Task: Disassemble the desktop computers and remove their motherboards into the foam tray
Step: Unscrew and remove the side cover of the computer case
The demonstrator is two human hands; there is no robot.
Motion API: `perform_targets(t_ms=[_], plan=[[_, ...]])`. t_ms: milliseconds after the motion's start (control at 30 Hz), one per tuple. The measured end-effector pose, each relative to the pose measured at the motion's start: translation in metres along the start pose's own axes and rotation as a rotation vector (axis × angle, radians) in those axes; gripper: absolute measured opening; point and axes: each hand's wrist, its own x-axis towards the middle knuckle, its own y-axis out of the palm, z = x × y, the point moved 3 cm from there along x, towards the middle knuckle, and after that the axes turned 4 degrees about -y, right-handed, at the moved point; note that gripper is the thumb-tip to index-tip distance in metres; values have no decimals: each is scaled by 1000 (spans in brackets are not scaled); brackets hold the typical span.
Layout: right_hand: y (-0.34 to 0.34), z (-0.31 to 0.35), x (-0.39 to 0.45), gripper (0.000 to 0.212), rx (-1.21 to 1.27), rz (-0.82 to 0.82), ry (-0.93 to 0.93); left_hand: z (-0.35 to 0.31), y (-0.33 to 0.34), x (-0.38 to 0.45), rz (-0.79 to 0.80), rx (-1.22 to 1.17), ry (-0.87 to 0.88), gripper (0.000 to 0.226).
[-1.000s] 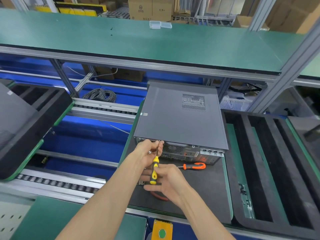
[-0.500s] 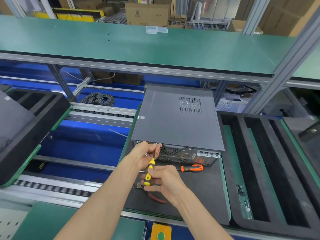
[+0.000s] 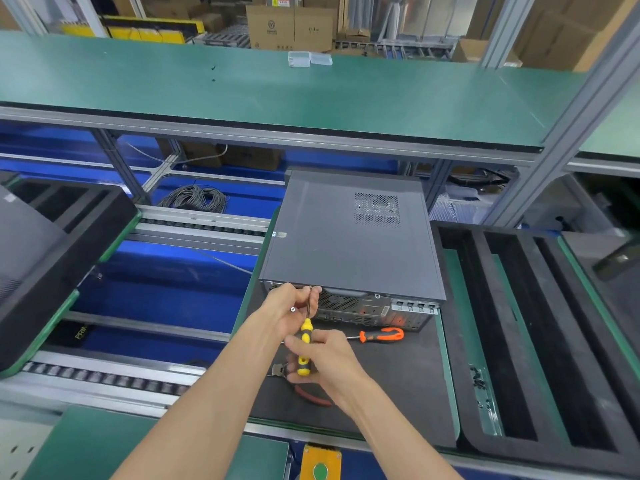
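Observation:
A grey desktop computer (image 3: 349, 237) lies flat on a black mat (image 3: 398, 382), its rear panel facing me. My right hand (image 3: 322, 358) grips the yellow-and-black handle of a screwdriver (image 3: 304, 348) whose tip meets the rear panel's upper left edge. My left hand (image 3: 291, 308) pinches the screwdriver's shaft near the tip, and a small silver screw (image 3: 293, 309) rests against its palm. A black foam tray (image 3: 540, 341) with long slots sits to the right of the computer.
An orange-handled screwdriver (image 3: 381, 336) lies on the mat by the rear panel. Red-handled pliers (image 3: 304, 389) lie under my right hand. Another foam tray holding a computer (image 3: 52, 254) sits at the left. A green shelf (image 3: 277, 91) runs overhead. Roller rails (image 3: 104, 379) cross the lower left.
The hands and screwdriver stay at the same corner of the rear panel. My head has shifted slightly, so the scene sits a little lower and to the left.

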Motion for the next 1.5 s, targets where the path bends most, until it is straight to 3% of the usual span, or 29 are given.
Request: perform_targets(t_ms=[133, 233, 333, 500, 567, 700, 833, 900, 1033, 1167, 1267, 1367, 1500], plan=[[-4, -1, -2, 26, 229, 150, 44, -1, 0, 0, -11, 4, -11, 25], [-4, 2, -1, 20, 117, 36, 5, -1, 0, -2, 5, -2, -9, 25], [-1, 2, 2, 32, -21, -68, 1, -1, 0, -3, 1, 12, -18, 25], [-2, -2, 1, 21, 192, 64, 32, 1, 2, -2, -8, 7, -30, 30], [-4, 0, 0, 18, 127, 29, -2, 1, 1, -2, -2, -2, -28, 29], [-3, 1, 1, 40, -50, -87, 6, 0, -1, -1, -18, 13, -24, 26], [-4, -3, 0, 26, 179, 45, 50, 1, 0, -1, -6, -12, -30, 28], [-6, -1, -1, 23, 136, 19, 31, 1, 0, -2, 1, -17, -30, 28], [-4, -1, 0, 40, -75, -83, 12, 1, 0, -3, -5, -3, -24, 27], [-2, -4, -1, 26, 168, 59, 51, 1, 1, -3, -12, -10, -33, 27], [-4, -2, -2, 22, 66, -18, -1, 1, 1, -3, 0, -31, -34, 26], [-3, -2, -1, 41, -38, -120, -2, 1, 0, -3, 2, -21, -29, 26], [-1, -4, -2, 31, 209, 2, 42, 2, 0, -2, 5, -41, -19, 26]])
